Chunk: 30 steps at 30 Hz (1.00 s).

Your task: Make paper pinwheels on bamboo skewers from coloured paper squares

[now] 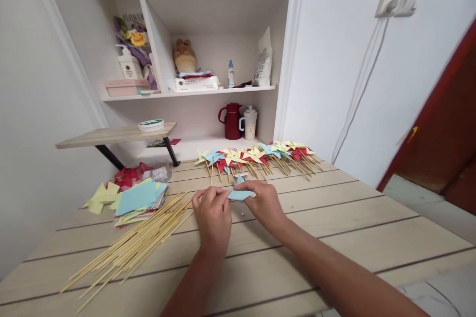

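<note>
Both hands (238, 208) pinch blue paper (240, 193) (mid-table).

The table (334, 218) is looking like pale, matt wood, the thin sticks (130, 245) are looking like smooth wood, and the blue piece (240, 194) is looking like paper.

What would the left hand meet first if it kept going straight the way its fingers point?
The left hand points away, toward the row of finished paper pinwheels; past the blue paper it touches, their sticks probably come first, though depth is unclear.
</note>
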Motion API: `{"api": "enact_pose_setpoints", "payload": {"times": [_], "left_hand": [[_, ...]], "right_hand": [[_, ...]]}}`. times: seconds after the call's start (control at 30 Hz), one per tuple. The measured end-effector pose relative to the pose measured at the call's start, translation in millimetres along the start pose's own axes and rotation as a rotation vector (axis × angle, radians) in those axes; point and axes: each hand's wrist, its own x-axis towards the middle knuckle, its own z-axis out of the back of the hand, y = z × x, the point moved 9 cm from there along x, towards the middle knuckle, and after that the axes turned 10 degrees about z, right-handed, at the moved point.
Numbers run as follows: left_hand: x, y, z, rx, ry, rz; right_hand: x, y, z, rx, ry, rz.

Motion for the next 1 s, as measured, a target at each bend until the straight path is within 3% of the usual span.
{"api": "enact_pose_setpoints", "payload": {"times": [0.23, 0.43, 1.0], "left_hand": [[1, 37, -20.4, -0.292, 0.148, 0.320], [-2, 51, -35.1, -0.541, 0.285, 0.542], [0, 49, -29.9, -0.434, 0.249, 0.469]], "right_hand": [[2, -7, -2, 0.127, 0.025, -0.098], [2, -10, -5, 0.277, 0.029, -0.149], [4, -25, -4, 0.248, 0.054, -0.243]]}}
